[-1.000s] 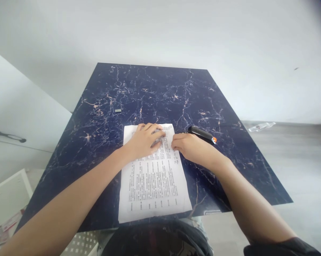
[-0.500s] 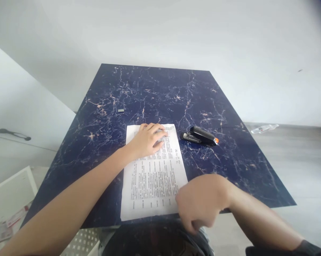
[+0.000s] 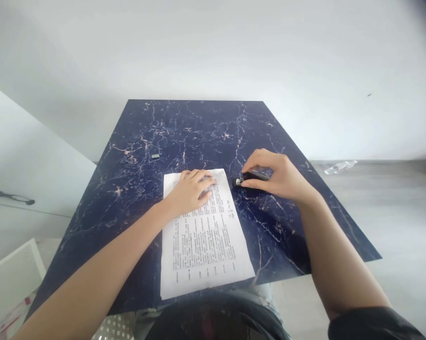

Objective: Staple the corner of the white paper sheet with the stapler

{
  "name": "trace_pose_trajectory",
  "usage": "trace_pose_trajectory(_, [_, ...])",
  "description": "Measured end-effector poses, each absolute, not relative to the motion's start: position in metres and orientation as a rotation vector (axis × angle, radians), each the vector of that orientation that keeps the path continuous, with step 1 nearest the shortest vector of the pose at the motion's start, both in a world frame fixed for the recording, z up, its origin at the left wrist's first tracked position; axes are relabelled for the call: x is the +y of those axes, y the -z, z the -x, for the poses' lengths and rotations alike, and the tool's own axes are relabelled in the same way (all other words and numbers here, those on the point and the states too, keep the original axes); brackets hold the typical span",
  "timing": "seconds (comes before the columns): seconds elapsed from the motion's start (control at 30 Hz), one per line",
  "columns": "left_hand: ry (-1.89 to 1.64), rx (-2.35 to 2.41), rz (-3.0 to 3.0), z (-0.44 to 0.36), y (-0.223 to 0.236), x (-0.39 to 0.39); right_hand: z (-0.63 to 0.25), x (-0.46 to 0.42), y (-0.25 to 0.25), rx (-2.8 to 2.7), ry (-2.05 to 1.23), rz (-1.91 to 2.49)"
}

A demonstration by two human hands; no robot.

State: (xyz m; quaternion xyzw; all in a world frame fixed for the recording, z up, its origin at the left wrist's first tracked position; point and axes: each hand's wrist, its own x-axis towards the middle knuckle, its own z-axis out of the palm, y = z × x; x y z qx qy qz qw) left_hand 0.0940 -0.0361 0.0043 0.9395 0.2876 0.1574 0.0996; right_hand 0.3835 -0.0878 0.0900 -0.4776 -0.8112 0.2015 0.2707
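- Moved since half a second ago: the right hand [image 3: 275,172], then over the paper's near right corner, has gone farther out to the stapler [image 3: 258,175]; the left hand [image 3: 193,192] keeps its place on the paper.
- Blue veined table [image 3: 199,134], carrying everything below, narrows toward its far edge in this view.
- Printed paper [image 3: 208,241] lies flat at the near edge of the table, its long axis running near to far, the far end leaning slightly left. Its lines of print follow that long axis, and handwriting [image 3: 230,209] sits by the right edge.
- Left hand rests palm down on the paper's far half, fingers a little apart and pointing far and right.
- Right hand arches over the stapler from the right, thumb on its near side, forefinger on its far side; whether they clamp it, I cannot tell.
- Stapler is just right of the paper's far half, long axis roughly left to right, nose pointing left at the paper; its right end is hidden behind the hand.
- Small pale strip [image 3: 155,156] lies farther off, left of the paper's middle.
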Motion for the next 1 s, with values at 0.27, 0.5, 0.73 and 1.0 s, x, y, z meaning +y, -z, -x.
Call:
trace_pose_trajectory(0.27, [-0.436, 0.823, -2.791, -0.091, -0.004, -0.034, -0.410, -0.064, -0.060, -2.480, -0.632, 1.685])
trace_pose_trajectory(0.5, [-0.401, 0.812, -2.827, -0.089, -0.002, -0.035, -0.384, -0.070, -0.062, -2.319, -0.389, 1.615])
trace_pose_trajectory(0.73, [-0.505, 0.866, -2.790, -0.087, -0.005, -0.022, -0.329, -0.105, -0.074, -2.504, -0.627, 1.083])
trace_pose_trajectory(1.0, [-0.770, 1.244, -2.646, -0.080, -0.017, -0.019, -0.294, -0.113, -0.050, -2.554, -0.464, 1.239])
